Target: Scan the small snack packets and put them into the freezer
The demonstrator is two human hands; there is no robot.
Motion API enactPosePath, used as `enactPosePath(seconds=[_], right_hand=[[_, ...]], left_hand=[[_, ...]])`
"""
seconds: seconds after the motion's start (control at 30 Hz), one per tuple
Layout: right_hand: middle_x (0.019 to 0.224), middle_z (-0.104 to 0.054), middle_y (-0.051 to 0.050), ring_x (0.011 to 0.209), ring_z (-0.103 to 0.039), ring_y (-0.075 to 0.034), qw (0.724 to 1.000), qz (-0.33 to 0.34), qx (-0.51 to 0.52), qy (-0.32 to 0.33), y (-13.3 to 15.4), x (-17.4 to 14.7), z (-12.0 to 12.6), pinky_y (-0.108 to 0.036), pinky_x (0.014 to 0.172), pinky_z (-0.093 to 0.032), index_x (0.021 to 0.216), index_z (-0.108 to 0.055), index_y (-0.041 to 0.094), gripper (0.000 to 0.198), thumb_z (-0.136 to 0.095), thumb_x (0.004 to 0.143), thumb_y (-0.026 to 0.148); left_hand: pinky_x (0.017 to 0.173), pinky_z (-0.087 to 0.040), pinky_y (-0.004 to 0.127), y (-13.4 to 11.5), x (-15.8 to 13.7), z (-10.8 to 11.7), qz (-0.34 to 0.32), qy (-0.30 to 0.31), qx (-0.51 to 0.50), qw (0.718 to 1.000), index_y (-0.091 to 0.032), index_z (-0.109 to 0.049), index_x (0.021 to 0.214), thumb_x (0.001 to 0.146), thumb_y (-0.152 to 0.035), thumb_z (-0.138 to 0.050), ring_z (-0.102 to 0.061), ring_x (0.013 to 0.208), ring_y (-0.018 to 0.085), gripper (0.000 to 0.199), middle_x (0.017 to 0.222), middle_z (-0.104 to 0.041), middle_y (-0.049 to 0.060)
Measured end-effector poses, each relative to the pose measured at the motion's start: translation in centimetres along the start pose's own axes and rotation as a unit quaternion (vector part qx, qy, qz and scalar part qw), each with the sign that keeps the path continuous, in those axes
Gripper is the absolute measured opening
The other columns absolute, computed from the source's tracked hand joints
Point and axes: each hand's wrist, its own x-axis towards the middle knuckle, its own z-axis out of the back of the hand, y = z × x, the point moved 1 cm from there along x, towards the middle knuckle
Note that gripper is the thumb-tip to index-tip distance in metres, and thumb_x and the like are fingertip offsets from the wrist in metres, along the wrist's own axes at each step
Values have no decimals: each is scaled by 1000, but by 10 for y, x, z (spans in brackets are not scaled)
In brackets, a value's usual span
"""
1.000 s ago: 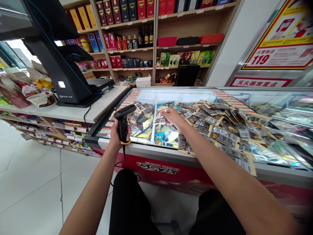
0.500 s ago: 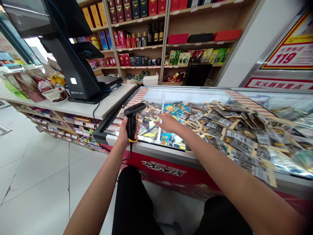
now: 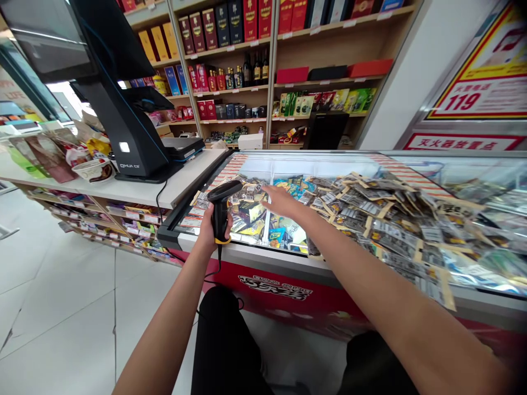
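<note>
My left hand (image 3: 208,227) is wrapped round the handle of a black barcode scanner (image 3: 222,204) with a yellow-edged base, held upright at the freezer's near left edge. A cable hangs down from it. My right hand (image 3: 280,201) reaches over the glass top of the chest freezer (image 3: 247,252), fingers stretched out and apart, with nothing visible in them. Close to its fingertips lie small packets (image 3: 247,192) on the glass. A big heap of dark snack packets with tan edges (image 3: 382,219) covers the glass to the right of that hand, partly behind my forearm.
On the left a counter (image 3: 185,181) carries a black checkout terminal (image 3: 123,126), a paper bowl (image 3: 94,171) and bagged goods. Shelves (image 3: 230,49) with boxes and bottles stand behind the freezer. A packet overhangs the freezer's front edge at right. My knees are close to the freezer front.
The view has tilted up and shifted slightly. My right hand stays stretched over the glass in nearly the same place, and my left hand keeps hold of the scanner.
</note>
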Motion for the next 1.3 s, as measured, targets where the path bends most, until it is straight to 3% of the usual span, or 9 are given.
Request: enactPosePath(seconds=[0.13,0.23,0.33,0.43,0.53,0.67,0.87,1.1,1.3], right_hand=[[156,-57,-28,153,-42,-47,982,-145,-109,-46,-47,-26,23,-63,121,-38,155,-61,9,64,-51,107,50],[156,-56,-30,155,-37,-49,973,-188,-136,-6,-73,-43,34,-64,123,-32,147,-67,7,71,-55,104,62],[159,-53,-28,156,-33,-51,977,-167,-130,28,-84,-52,36,-64,126,-27,145,-70,10,81,-63,95,74],[157,-54,-25,151,-38,-51,977,-123,-170,22,-87,-52,32,-64,122,-31,135,-76,13,66,-63,98,67],[149,-59,-25,142,-46,-47,971,-61,-228,-29,-88,-51,25,-60,117,-38,119,-83,13,45,-59,103,48],[136,-65,-25,131,-53,-43,961,2,-251,-118,-85,-52,21,-54,110,-42,117,-83,11,41,-52,107,36],[127,-72,-21,121,-58,-37,963,8,-168,-212,-77,-47,28,-47,98,-48,130,-77,11,39,-49,104,18],[119,-67,-16,111,-62,-32,958,61,5,-279,-69,-38,29,-45,100,-52,106,-83,18,33,-51,101,11],[111,-65,-14,94,-68,-28,955,32,118,-271,-69,-35,14,-42,89,-54,109,-81,20,40,-42,103,12]], left_hand=[[30,-30,23,-3,-1,-3,13,-5,11,1000,-17,-67,104,86,-79,-67,-47,31,11,65,61,-65,0],[30,-31,23,-5,-2,-5,5,3,11,1000,-16,-68,107,85,-78,-68,-48,31,12,66,61,-66,0],[31,-31,23,-6,-2,-6,3,2,5,1000,-16,-68,106,86,-77,-68,-47,30,11,65,60,-66,0],[30,-31,23,-6,-2,-5,7,-4,10,1000,-16,-67,102,86,-77,-68,-48,30,11,63,60,-65,-1],[30,-30,23,-5,-1,-5,-2,-3,23,1000,-16,-67,102,85,-78,-69,-48,31,11,65,60,-66,0],[31,-31,22,-6,-1,-5,-22,14,28,999,-16,-68,108,84,-77,-71,-48,31,11,66,61,-67,0],[31,-31,23,-6,-1,-5,12,-10,11,1000,-15,-69,107,91,-76,-64,-48,31,11,64,60,-66,0],[31,-31,23,-5,-1,-3,-7,1,29,1000,-15,-69,108,85,-78,-68,-48,32,11,68,61,-66,0],[32,-31,24,-5,-1,-4,-21,11,49,999,-15,-69,108,81,-82,-70,-47,31,11,72,60,-65,0]])
